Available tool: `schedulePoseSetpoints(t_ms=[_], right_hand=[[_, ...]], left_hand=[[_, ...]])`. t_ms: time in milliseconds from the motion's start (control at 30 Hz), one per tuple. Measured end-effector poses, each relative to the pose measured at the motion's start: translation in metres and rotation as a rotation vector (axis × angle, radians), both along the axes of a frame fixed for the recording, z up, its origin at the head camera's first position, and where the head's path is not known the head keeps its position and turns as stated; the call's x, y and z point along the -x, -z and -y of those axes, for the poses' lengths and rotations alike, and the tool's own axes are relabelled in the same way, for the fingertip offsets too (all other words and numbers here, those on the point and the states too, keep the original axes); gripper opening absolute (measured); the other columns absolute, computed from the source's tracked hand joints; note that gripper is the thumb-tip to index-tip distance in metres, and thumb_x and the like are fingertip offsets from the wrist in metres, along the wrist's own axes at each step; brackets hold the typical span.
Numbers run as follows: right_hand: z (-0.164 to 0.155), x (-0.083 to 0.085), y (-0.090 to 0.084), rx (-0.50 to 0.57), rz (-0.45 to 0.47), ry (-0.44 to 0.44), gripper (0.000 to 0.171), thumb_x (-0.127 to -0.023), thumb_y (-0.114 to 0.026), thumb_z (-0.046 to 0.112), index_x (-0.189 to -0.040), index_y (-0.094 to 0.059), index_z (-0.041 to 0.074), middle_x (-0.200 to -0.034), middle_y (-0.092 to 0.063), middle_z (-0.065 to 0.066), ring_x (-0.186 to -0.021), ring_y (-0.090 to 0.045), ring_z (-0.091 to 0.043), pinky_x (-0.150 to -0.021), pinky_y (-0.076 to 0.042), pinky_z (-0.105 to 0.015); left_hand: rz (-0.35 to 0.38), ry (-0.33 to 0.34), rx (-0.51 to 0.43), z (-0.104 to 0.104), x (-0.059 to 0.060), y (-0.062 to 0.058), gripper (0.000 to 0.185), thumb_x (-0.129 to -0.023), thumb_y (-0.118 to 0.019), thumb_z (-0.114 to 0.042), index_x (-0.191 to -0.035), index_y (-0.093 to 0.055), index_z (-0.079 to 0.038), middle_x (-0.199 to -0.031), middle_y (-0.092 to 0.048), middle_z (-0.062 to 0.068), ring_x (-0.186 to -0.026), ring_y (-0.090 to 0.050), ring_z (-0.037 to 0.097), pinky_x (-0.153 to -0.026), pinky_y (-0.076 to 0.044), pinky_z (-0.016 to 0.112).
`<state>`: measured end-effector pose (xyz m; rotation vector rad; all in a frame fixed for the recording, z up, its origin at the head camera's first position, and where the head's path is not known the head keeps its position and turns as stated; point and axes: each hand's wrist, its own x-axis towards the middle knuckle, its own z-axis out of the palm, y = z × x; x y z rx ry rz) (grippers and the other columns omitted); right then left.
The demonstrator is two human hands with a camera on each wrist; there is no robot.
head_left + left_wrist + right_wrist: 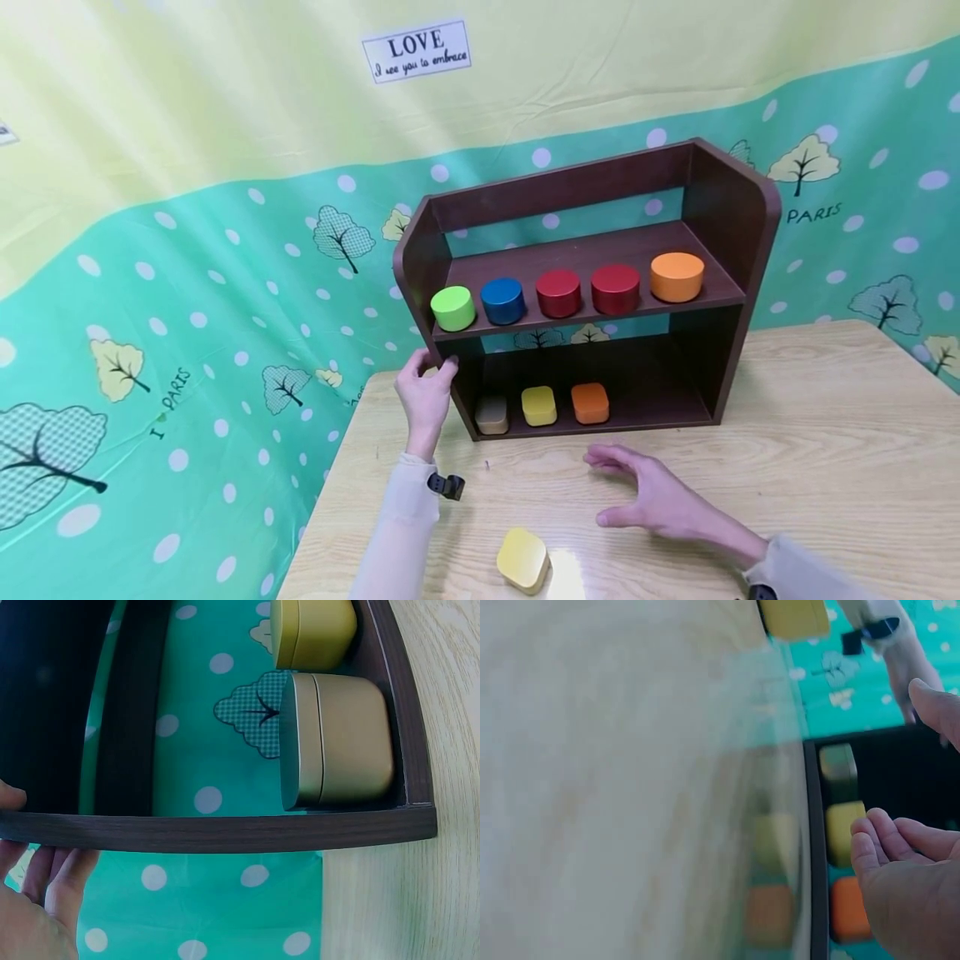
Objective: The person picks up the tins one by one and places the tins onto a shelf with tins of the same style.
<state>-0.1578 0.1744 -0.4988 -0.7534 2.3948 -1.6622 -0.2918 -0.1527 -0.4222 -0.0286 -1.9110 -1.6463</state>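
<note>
A dark brown two-tier shelf (pixel 731 217) stands on the table. My left hand (pixel 426 400) grips the edge of its left side panel; the left wrist view shows the thumb on the inner face and the fingers outside. Nearest to that hand below is a beige-gold square tin (pixel 352 742), next to a yellow square tin (pixel 539 406) and an orange square tin (pixel 590 403). My right hand (pixel 660 496) hovers in front of the shelf, fingers apart from the thumb, holding nothing. A pale yellow square tin (pixel 523 560) sits on the table between my forearms.
On the upper board stand round tins: light green (pixel 453 308), blue (pixel 502 301), two red ones (pixel 558 293) and orange (pixel 677 277). The wooden table (pixel 840 417) extends right of the shelf. A patterned green and yellow curtain (pixel 225 208) hangs behind.
</note>
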Motion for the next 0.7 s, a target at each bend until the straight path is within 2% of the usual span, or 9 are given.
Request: schedulePoseSetpoints(t_ms=[100, 367, 567, 700], right_hand=[[0.007, -0.006, 0.003, -0.004, -0.007, -0.038, 0.091, -0.086, -0.091, 0.027, -0.157, -0.047, -0.009, -0.153, -0.062, -0.028, -0.139, -0.065, -0.033, -0.115, -0.046, -0.015], [0.026, -0.019, 0.010, -0.014, 0.040, -0.094, 0.089, -0.084, -0.093, 0.029, -0.154, -0.051, -0.006, -0.152, -0.064, -0.023, -0.139, -0.064, -0.015, -0.115, -0.046, -0.015], [0.041, -0.027, 0.011, -0.010, 0.070, -0.126, 0.090, -0.081, -0.094, 0.028, -0.154, -0.052, -0.003, -0.153, -0.065, -0.020, -0.141, -0.063, -0.015, -0.115, -0.043, -0.013], [0.050, -0.030, 0.010, -0.016, 0.076, -0.146, 0.089, -0.080, -0.095, 0.028, -0.153, -0.054, -0.003, -0.152, -0.066, -0.017, -0.140, -0.064, -0.017, -0.116, -0.046, -0.017]], left_hand=[[0.000, 0.003, 0.002, 0.001, 0.000, 0.001, 0.009, -0.088, -0.081, -0.001, -0.096, -0.079, -0.001, -0.090, -0.071, 0.007, -0.092, -0.065, 0.015, -0.083, -0.051, 0.024], [-0.002, -0.002, 0.003, 0.001, 0.000, 0.001, 0.008, -0.088, -0.082, -0.001, -0.095, -0.078, -0.001, -0.089, -0.071, 0.007, -0.091, -0.065, 0.015, -0.083, -0.051, 0.023], [-0.006, -0.007, -0.004, 0.000, 0.000, 0.001, 0.012, -0.086, -0.080, -0.002, -0.096, -0.077, 0.003, -0.086, -0.070, 0.004, -0.090, -0.065, 0.014, -0.082, -0.050, 0.023], [-0.013, -0.012, 0.000, -0.001, 0.000, 0.001, 0.013, -0.085, -0.080, -0.002, -0.096, -0.077, 0.003, -0.084, -0.069, 0.003, -0.089, -0.065, 0.012, -0.082, -0.050, 0.022]])
